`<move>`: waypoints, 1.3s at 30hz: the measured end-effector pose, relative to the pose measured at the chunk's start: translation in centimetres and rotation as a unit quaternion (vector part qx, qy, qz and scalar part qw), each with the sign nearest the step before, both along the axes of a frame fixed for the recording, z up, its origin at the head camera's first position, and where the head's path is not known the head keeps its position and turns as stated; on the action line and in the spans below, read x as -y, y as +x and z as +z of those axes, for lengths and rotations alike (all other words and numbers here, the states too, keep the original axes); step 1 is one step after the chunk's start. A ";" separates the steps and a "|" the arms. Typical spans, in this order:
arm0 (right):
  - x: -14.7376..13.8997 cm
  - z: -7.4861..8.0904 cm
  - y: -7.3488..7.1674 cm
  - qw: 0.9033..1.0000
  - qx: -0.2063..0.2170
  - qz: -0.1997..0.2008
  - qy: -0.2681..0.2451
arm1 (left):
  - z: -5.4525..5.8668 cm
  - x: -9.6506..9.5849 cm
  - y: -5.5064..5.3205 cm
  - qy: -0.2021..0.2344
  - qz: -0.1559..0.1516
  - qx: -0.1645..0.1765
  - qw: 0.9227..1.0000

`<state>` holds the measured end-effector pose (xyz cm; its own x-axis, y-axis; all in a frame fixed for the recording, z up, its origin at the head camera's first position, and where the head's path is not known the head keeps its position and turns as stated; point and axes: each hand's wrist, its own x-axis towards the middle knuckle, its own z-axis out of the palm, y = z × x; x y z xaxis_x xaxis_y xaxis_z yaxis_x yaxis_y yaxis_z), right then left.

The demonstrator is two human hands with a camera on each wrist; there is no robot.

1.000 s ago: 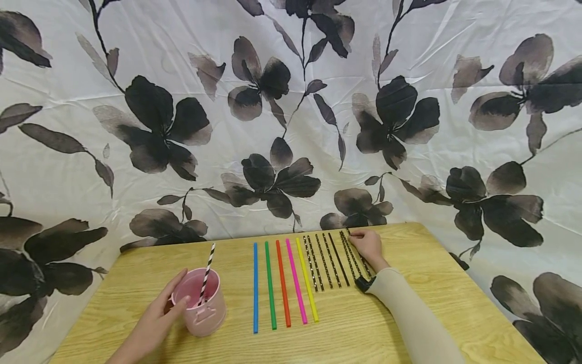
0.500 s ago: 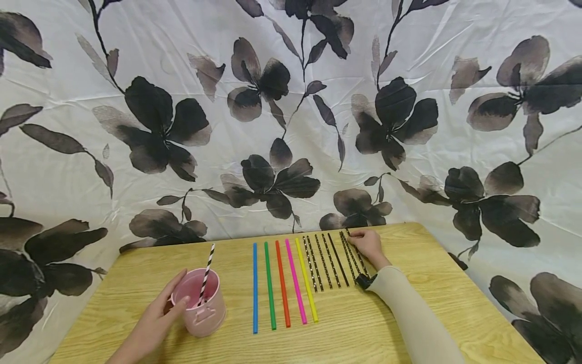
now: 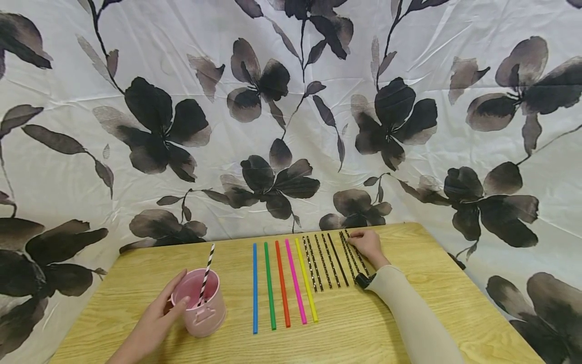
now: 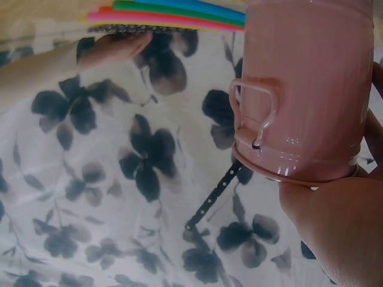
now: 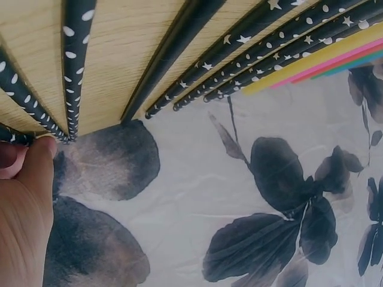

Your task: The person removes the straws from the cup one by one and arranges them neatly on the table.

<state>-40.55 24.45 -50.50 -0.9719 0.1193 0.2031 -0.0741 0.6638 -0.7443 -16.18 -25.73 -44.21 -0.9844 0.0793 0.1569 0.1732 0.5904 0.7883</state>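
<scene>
My left hand (image 3: 156,316) grips a pink metal bucket (image 3: 210,318) with small side handles, thumb at the rim. Standing tilted inside the bucket is a black-and-white patterned straw (image 3: 207,273); the left wrist view shows its dotted end (image 4: 212,197) beyond the rim. At the right end of a row of dark patterned straws (image 3: 322,263), my right hand (image 3: 367,246) pinches the far end of the last black straw (image 5: 18,136). That straw lies on the table, slanted beside two dotted straws (image 5: 75,72). The sleeve and wrist strap partly cover the near ends.
Left of the dark straws lie a yellow straw (image 3: 307,283), a pink straw (image 3: 296,283), a red straw (image 3: 283,283), a green straw (image 3: 270,283) and a blue straw (image 3: 255,288). A floral cloth (image 3: 291,116) hangs behind the wooden table (image 3: 354,328).
The last black straw under my right fingers has shifted slightly left and nearer to its neighbours. My left hand and the bucket stay in place.
</scene>
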 end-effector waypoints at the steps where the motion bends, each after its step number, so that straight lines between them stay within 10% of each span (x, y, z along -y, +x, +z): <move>1: 0.0 0.0 0.0 1.000 -0.001 0.001 0.000 | 0.0 0.0 0.0 0.002 -0.001 -0.001 1.000; 39: -0.2 0.3 0.0 1.000 -0.004 -0.003 -0.013 | 0.4 0.0 -0.2 -0.006 0.005 0.019 1.000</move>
<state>-40.56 24.68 -50.21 -0.9695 0.1296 0.2078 -0.0767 0.6451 -0.7603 -16.43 -25.68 -43.81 -0.9905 0.0705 0.1182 0.1367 0.6019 0.7868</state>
